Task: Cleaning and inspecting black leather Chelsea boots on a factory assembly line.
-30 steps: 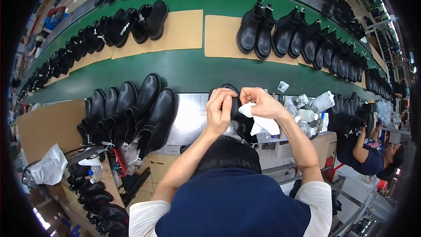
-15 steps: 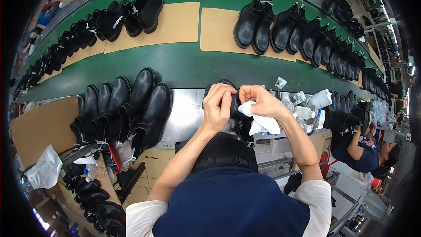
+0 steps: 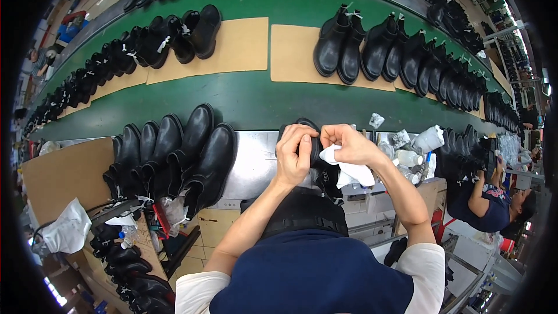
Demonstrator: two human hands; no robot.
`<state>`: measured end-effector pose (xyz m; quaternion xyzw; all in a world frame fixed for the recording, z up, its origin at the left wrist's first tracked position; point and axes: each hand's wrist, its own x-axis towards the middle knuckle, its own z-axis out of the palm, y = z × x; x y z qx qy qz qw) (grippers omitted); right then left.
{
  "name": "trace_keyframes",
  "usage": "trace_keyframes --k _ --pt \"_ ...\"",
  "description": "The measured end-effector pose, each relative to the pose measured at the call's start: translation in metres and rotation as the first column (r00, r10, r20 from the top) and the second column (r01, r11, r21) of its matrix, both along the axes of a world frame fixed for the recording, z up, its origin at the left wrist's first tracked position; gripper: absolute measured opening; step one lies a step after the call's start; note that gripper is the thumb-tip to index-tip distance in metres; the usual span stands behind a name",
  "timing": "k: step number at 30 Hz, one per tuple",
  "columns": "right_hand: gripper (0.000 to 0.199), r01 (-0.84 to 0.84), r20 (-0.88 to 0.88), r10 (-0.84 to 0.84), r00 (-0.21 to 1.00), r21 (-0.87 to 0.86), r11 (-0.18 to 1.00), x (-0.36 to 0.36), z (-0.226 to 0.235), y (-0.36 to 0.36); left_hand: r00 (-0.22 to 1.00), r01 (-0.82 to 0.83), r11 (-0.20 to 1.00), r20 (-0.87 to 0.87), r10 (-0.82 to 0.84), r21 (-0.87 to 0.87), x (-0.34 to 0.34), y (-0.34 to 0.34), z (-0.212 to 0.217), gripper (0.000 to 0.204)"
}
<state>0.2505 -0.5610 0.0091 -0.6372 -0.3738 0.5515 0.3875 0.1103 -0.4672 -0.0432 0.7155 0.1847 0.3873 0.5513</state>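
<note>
From my remote seat, I see the left hand gripping the boot at the bench, apparently to steady it. The right hand pinches the cloth close by, likely for control.

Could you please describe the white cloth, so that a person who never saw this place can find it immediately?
Find the long green surface, then the shiny metal worktop along its near side. There, just right of the picture's middle, the wearer's right hand pinches the white cloth. Unlike the pale bottles to its right, it is soft and hangs from that hand.
</note>
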Motion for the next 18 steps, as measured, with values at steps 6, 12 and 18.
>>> trace_keyframes --k 6,12,18 --pt "0.004 0.056 -0.013 -0.057 0.998 -0.025 0.998 0.0065 -0.0068 0.0002 1.0 0.015 1.0 -0.017 -0.016 -0.028 0.0013 -0.0012 0.0008 0.017" --pt "0.008 -0.01 0.015 0.011 1.0 -0.034 0.999 0.0031 -0.0023 -0.0022 1.0 0.019 1.0 -0.007 -0.019 -0.017 0.0017 -0.0018 0.0013 0.017" --pt "0.007 0.051 -0.068 -0.053 0.996 -0.044 0.998 0.0083 -0.0063 -0.0037 1.0 0.023 1.0 -0.014 -0.023 -0.011 0.001 -0.0038 0.0002 0.016"
